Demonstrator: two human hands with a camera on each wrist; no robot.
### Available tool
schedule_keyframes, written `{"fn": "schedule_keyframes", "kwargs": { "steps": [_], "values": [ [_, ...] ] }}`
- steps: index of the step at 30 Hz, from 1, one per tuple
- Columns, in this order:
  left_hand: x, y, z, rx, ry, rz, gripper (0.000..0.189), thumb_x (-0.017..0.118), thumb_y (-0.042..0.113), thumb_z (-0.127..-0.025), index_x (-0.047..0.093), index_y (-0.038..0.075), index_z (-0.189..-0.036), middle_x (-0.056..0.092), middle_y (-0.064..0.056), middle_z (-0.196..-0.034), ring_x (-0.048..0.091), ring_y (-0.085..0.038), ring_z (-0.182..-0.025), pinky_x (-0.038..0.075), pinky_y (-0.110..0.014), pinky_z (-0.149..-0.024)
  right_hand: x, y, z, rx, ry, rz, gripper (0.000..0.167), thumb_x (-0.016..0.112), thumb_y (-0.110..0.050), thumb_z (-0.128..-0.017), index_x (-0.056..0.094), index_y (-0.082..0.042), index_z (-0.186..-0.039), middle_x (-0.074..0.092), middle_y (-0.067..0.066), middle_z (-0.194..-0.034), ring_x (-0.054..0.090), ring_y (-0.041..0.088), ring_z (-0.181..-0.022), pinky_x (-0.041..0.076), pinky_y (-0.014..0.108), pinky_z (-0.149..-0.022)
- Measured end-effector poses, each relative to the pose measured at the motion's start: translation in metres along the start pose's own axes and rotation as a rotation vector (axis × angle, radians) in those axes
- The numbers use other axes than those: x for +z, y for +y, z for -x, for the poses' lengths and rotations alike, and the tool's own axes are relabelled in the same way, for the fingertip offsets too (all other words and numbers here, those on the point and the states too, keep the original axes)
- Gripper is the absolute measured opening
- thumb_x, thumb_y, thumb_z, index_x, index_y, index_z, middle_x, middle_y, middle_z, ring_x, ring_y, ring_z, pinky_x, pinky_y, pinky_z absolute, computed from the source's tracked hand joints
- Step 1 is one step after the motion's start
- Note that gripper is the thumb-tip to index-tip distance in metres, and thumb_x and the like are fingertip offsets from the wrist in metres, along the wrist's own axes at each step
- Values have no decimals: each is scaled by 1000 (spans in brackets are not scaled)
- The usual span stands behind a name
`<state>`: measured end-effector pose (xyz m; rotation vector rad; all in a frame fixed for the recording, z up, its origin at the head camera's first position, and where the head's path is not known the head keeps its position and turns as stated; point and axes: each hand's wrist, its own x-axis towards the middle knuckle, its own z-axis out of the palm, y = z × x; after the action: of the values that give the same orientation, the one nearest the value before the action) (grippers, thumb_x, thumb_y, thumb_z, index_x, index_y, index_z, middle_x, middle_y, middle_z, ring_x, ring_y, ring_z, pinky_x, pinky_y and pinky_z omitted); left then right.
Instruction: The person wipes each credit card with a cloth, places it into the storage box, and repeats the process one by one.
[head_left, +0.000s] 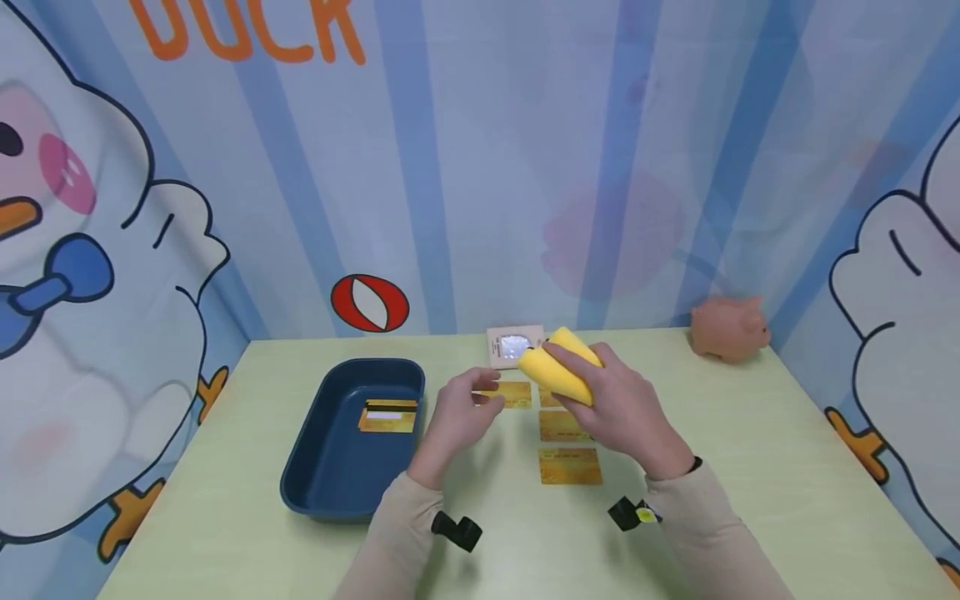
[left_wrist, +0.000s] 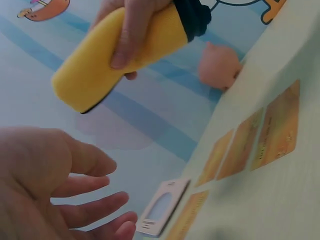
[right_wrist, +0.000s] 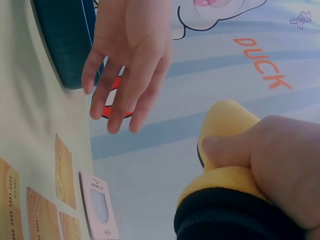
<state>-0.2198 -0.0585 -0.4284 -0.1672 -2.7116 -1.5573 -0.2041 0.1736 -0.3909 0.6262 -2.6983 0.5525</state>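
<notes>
My right hand (head_left: 615,408) grips a soft yellow plush thing (head_left: 558,375) in the air above several gold bank cards. In the right wrist view this yellow thing (right_wrist: 227,117) has a black ribbed end; its kind does not show. Fingers spread and loosely bent, my left hand (head_left: 461,412) hovers empty to its left. Below and behind that hand lies one gold card (head_left: 516,395). Under the right hand runs a column of gold cards (head_left: 570,467), the farthest partly covered. A pale pink card holder (head_left: 504,346) with an oval window lies behind them.
A dark blue tray (head_left: 322,492) stands on the left of the table, with a gold card (head_left: 386,422), stripe side up, in it. At the back right corner sits a pink piggy bank (head_left: 727,329). A printed curtain (head_left: 495,167) hangs behind the table.
</notes>
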Motion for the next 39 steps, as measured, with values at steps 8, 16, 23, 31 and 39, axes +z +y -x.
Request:
{"fn": "schedule_keyframes", "kwargs": {
  "steps": [8, 16, 23, 31, 39],
  "values": [
    [28, -17, -22, -91, 145, 64, 43, 71, 10, -97, 62, 5, -139, 71, -14, -127, 67, -32, -113, 58, -47, -97, -1, 2, -1, -12, 14, 11, 69, 83, -31, -92, 54, -32, -154, 60, 18, -121, 60, 27, -85, 56, 40, -61],
    [45, -47, -36, -91, 217, 19, 49, 76, 12, -95, 60, 4, -141, 64, -14, -142, 59, -36, -131, 49, -50, -111, 0, 2, -1, -19, 12, 10, 69, 83, -30, -92, 54, -32, -154, 60, 18, -121, 59, 26, -85, 55, 40, -60],
    [49, -57, -44, -70, 228, -5, 55, 76, 12, -93, 58, 6, -145, 61, -12, -146, 53, -35, -136, 43, -50, -116, 0, 2, -2, -15, 10, 12, 68, 83, -31, -92, 54, -32, -154, 59, 18, -120, 59, 26, -86, 56, 41, -60],
    [54, -65, -50, -52, 212, -133, 65, 81, 4, -85, 58, 6, -146, 65, -12, -144, 52, -36, -128, 43, -49, -113, 2, 2, 0, -18, 4, 13, 68, 82, -31, -92, 54, -32, -154, 60, 18, -121, 59, 25, -83, 55, 39, -59],
    [55, -62, -50, -59, 193, -209, 63, 80, 6, -89, 56, 4, -147, 67, -13, -140, 53, -35, -123, 43, -46, -106, 2, 2, 1, -19, 6, 20, 67, 82, -32, -92, 55, -32, -154, 60, 19, -120, 59, 25, -81, 54, 39, -58]
  ]
}}
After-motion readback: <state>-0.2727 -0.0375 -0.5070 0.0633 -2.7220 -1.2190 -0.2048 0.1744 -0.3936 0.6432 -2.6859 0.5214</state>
